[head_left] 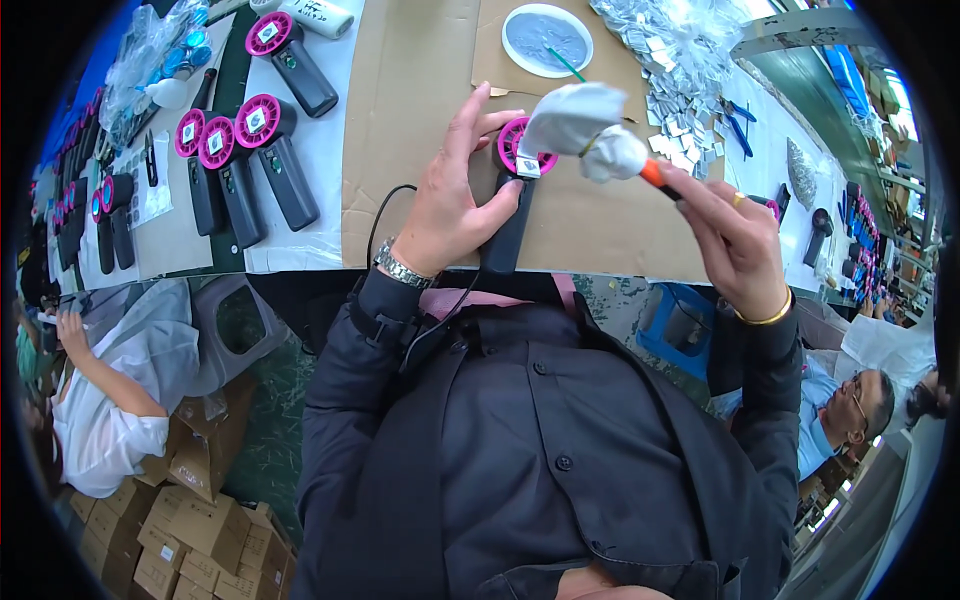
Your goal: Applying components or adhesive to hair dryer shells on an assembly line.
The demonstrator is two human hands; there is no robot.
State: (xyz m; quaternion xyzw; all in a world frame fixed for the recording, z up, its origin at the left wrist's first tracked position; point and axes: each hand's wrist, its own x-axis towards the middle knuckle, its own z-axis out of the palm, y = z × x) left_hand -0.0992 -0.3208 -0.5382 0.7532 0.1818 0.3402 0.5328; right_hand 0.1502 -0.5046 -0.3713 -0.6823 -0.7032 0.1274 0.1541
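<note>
A handheld fan (507, 238) with a dark handle and a pink round head lies on the brown cardboard before me. My left hand (452, 200) steadies it, the thumb on the handle and the fingers reaching along the head's left side. A small white square piece (528, 168) sits on the lower part of the pink head. In my right hand (735, 240) is an orange-and-black handled tool (655, 174), its end wrapped in white cloth (612, 152). The cloth, partly blurred, hangs over the fan head and hides some of it.
Beyond the fan stands a white dish (510, 40) of grey paste with a green stick (565, 62). Small square pieces (680, 115) lie heaped at right, near blue-handled pliers (738, 130). Several more fans (285, 185) lie at left. Other people (130, 380) sit on both sides.
</note>
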